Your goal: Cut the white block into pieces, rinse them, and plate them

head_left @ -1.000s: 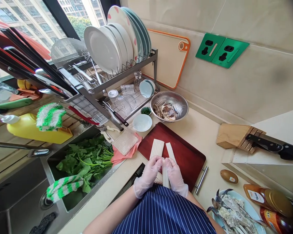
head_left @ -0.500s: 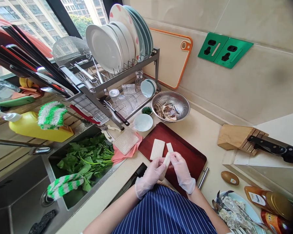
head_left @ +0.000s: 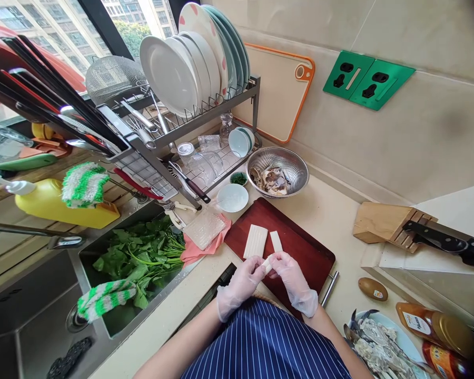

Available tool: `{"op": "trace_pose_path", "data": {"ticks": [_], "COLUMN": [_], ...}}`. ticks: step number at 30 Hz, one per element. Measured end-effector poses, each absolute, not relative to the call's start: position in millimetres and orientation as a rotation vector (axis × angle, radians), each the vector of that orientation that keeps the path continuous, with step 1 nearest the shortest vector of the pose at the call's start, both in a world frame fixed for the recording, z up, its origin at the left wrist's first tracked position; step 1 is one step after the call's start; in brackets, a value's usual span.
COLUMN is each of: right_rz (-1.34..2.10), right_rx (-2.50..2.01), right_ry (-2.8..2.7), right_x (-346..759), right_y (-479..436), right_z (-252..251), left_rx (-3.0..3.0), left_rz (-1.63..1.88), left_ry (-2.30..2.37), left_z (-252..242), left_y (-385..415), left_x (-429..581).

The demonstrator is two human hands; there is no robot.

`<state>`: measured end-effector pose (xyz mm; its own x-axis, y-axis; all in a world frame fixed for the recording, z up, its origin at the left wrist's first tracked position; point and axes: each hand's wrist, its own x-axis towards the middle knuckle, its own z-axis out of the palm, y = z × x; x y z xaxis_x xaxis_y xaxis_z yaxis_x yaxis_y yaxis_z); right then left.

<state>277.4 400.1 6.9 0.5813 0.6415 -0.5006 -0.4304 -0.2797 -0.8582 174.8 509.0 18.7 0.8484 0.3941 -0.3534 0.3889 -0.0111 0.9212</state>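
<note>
Both my hands wear thin clear gloves and meet over the near edge of a dark red cutting board. Between their fingertips is a small white strip, mostly covered by the fingers. My left hand pinches it from the left, while my right hand grips its other side. Just beyond the fingers, a wider ridged white slab and a separate white strip lie on the board. What kind of food these pieces are, I cannot tell.
Behind the board stand a metal colander with food and a pale bowl. To the left are a sink with leafy greens and a dish rack. On the right sit a knife block, a plate of seafood and jars.
The held white strip stood up longer between the hands earlier; now only a short part shows. My right fingers have moved slightly down and closed in around it. The slab and other strip stay put.
</note>
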Motion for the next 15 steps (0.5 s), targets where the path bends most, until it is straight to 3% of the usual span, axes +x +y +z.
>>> {"op": "trace_pose_path", "data": {"ticks": [7,15], "right_rz": [0.876,1.131], "right_rx": [-1.444,-1.615], "right_ry": [0.008,-0.473], "right_x": [279.2,288.4], "right_y": [396.1,384.4], "right_z": [8.4,25.7], "left_rx": [1.064,0.982], "left_rz": [-0.032,0.062], "left_ry": [0.767,0.788], "left_z": [22.6,44.3], "left_y": [521.8,538.7], "left_x": [164.7,168.8]}}
